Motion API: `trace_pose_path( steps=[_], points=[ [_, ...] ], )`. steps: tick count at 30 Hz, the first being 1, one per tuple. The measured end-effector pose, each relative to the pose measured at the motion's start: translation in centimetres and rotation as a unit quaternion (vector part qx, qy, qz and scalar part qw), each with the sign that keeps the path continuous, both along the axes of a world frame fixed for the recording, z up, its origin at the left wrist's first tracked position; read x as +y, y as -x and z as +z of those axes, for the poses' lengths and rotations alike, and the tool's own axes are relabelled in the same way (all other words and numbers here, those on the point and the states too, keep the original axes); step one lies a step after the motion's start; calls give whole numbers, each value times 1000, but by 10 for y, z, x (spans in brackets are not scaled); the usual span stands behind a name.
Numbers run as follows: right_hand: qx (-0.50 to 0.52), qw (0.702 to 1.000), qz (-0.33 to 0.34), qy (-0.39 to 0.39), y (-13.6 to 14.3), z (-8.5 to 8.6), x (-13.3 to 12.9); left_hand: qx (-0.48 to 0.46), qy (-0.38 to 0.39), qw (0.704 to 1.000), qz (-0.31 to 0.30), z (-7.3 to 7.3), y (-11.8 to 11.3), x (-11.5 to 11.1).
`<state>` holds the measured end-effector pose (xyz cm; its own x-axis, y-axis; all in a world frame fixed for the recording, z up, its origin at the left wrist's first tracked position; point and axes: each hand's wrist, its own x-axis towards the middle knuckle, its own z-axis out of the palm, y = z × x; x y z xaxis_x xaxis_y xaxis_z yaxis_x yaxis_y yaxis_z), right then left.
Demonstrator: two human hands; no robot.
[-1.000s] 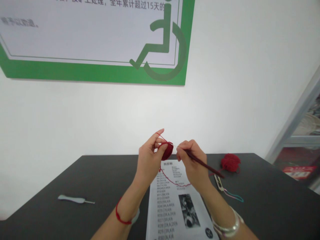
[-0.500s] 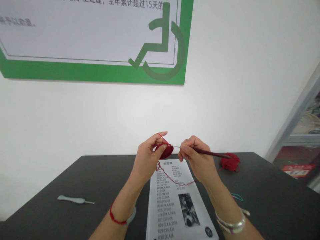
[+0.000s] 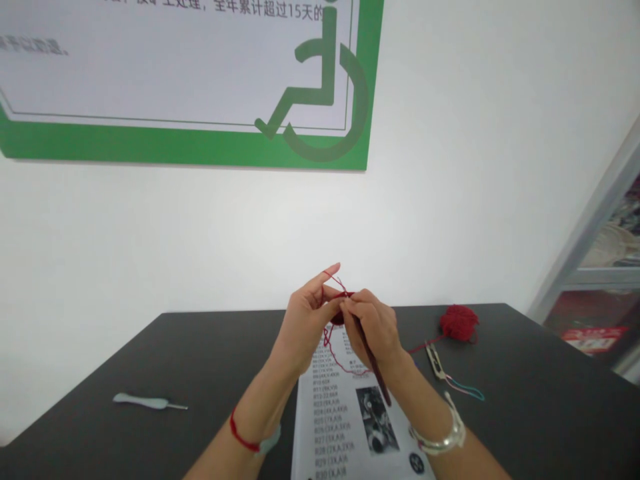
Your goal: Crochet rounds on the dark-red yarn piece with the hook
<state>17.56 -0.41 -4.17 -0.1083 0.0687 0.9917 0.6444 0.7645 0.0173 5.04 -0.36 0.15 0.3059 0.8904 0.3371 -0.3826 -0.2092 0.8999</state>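
Note:
My left hand pinches a small dark red crochet piece, with red yarn running over its raised index finger. My right hand is closed on a dark-handled crochet hook, whose handle slants down toward me. Both hands meet at the piece, and the hook's tip is hidden at the fingers. A loose strand of yarn hangs below the piece and runs right to a red yarn ball on the table.
A printed pattern sheet lies under my hands on the dark table. To the left rests a second crochet hook with a pale handle. On the right is a small metal cutter with a blue-pink cord. A green-framed sign hangs on the wall.
My right hand has moved left against the crochet piece, and the hook has swung from nearly level to steeply slanted. My left hand has shifted slightly right. The small cutter has come into view.

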Motion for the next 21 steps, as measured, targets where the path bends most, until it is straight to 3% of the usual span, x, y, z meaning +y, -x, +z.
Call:
trace_pose_path(
  steps=[3,5,7,10,13,16,21],
  points=[
    [-21,996,-26,-82,0,-2,2,-14,16,999,-26,0,0,0],
    [10,998,31,-56,0,-3,1,-22,43,997,-58,1,3,1],
    [92,987,125,32,1,-2,-2,-29,70,994,-80,2,7,3],
    [202,915,289,197,1,2,-6,-26,70,994,-77,5,14,5],
    [225,843,405,274,-2,7,-5,-18,49,996,-70,7,19,6],
    [237,824,430,283,-8,10,-4,-23,53,994,-95,8,21,7],
    [224,834,406,299,-18,14,-9,-17,65,993,-93,9,24,8]
  ],
)
